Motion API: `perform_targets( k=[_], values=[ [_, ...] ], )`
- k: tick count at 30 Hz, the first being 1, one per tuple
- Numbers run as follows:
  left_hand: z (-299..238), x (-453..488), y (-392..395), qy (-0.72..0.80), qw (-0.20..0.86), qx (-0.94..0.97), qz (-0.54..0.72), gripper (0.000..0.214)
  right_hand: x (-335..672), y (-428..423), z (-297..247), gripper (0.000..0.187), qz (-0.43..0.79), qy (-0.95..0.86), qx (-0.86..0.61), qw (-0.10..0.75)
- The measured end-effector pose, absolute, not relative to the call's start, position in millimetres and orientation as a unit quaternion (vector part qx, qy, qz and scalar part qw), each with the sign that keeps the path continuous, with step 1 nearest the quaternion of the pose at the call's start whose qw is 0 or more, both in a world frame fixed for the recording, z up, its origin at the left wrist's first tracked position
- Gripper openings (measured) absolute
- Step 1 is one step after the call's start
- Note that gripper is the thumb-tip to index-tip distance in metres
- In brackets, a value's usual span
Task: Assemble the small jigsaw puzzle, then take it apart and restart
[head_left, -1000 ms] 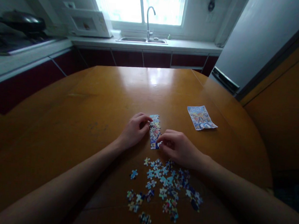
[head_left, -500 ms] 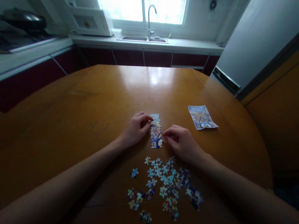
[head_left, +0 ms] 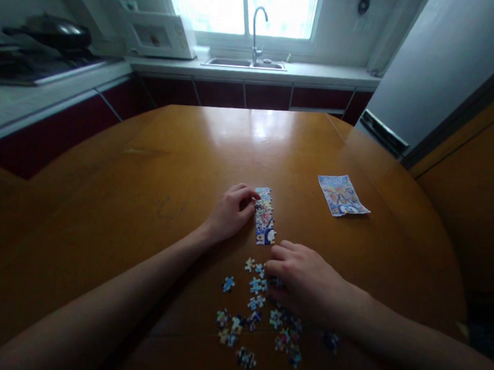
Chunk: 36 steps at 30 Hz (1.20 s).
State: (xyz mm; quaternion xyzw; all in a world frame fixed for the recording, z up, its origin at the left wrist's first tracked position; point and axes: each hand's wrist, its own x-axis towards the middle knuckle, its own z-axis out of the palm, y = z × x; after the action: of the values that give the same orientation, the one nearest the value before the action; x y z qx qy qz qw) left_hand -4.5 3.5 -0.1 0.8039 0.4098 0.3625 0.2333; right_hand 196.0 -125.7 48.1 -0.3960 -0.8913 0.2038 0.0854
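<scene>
A narrow strip of joined jigsaw puzzle pieces (head_left: 265, 217) lies upright before me, straight along its left side and knobbed along its right. My left hand (head_left: 233, 209) rests against the upper left edge of this strip, its fingers curled and the index fingertip pressing on it. Below and right of the strip, my right hand (head_left: 302, 276) reaches down over loose puzzle pieces (head_left: 257, 285), palm down with bent fingers and the thumb apart from them. It covers part of the pile, and its fingertips are partly hidden.
A creased picture sheet (head_left: 342, 195) lies to the right on the wooden table (head_left: 181, 152). One blue piece (head_left: 229, 284) sits apart at the pile's left. Beyond the table are a counter with a sink (head_left: 230, 62), a microwave (head_left: 160, 35), and a pan (head_left: 55, 30) on the stove.
My right hand has left the strip's right edge and come down over the loose pieces. My left hand stays at the strip. The whole view has shifted slightly.
</scene>
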Motion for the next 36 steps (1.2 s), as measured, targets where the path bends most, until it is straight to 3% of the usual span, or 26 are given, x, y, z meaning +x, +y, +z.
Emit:
perform_targets(
  k=[11, 15, 19, 22, 26, 31, 36],
  values=[
    [1.8, -4.0, 2.7, 0.408, 0.230, 0.807, 0.361, 0.014, 185.4, -140.2, 37.8, 0.009, 0.185, -0.865, -0.454, 0.104],
    [1.4, -4.0, 2.9, 0.403, 0.215, 0.816, 0.355, 0.015, 183.1, -140.9, 43.6, 0.009, 0.260, -0.839, -0.457, 0.140],
    [0.9, -3.2, 2.4, 0.377, 0.182, 0.843, 0.337, 0.027, 191.2, -122.5, 50.3, 0.014, 0.395, -0.737, -0.486, 0.255],
    [-1.5, -3.2, 2.3, 0.362, 0.159, 0.869, 0.297, 0.036, 205.2, -91.0, 47.0, 0.005, 0.400, -0.665, -0.511, 0.370],
    [-6.2, -4.0, 2.2, 0.364, 0.133, 0.887, 0.250, 0.041, 221.4, -38.2, 31.5, 0.006, 0.362, -0.606, -0.549, 0.448],
    [-6.7, -3.3, 1.0, 0.376, 0.109, 0.893, 0.220, 0.041, 215.4, 14.7, 19.1, 0.013, 0.358, -0.577, -0.599, 0.425],
    [-4.2, -1.6, -0.5, 0.389, 0.097, 0.895, 0.195, 0.043, 199.8, 40.3, 23.0, 0.007, 0.358, -0.569, -0.658, 0.340]
  ],
)
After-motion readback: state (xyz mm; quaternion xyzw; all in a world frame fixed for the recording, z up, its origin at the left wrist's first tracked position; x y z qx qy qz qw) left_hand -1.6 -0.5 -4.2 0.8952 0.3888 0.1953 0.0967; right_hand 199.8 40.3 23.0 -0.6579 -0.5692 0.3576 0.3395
